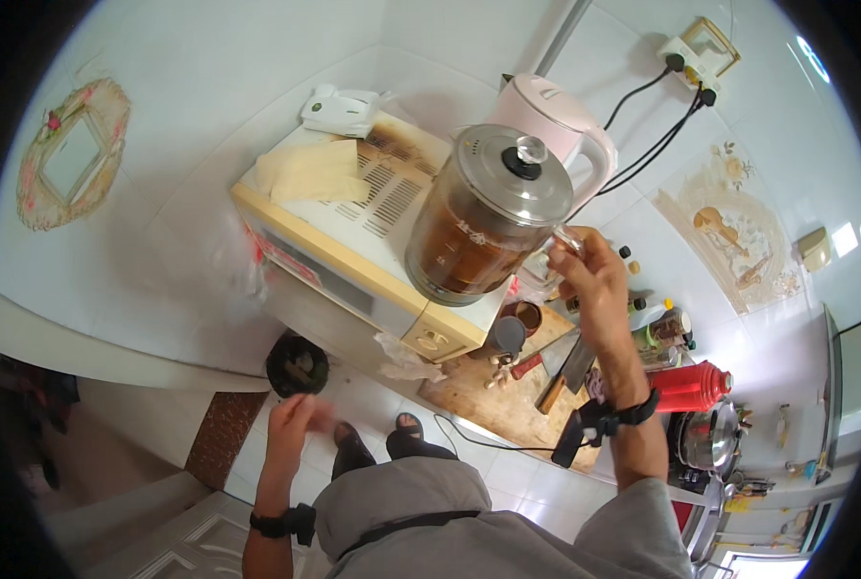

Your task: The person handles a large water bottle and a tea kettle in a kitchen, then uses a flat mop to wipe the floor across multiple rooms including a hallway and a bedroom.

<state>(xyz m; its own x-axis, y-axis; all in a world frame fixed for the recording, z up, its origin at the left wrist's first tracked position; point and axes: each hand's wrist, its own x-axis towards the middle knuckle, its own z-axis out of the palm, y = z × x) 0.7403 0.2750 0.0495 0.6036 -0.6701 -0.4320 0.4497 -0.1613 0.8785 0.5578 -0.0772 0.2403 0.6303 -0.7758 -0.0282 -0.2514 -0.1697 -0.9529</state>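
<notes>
My right hand (589, 280) is closed round the clear handle of a glass kettle (474, 241). The kettle has a steel lid with a black-and-clear knob and holds brown liquid. It stands upright over the right front part of a cream microwave (372, 275); whether its base touches the top, I cannot tell. Just behind it is a pink electric kettle (541, 106), partly hidden. My left hand (293, 425) hangs low at my left side, away from the microwave, its fingers blurred by motion. Nothing shows in it.
A folded yellowish cloth (313, 171) and a white device (341, 109) lie on the microwave. Below right, a wooden cutting board (469, 386) carries a cleaver (567, 374). A red thermos (686, 386) stands beyond my right forearm. On the floor sits a black-lined bin (295, 365).
</notes>
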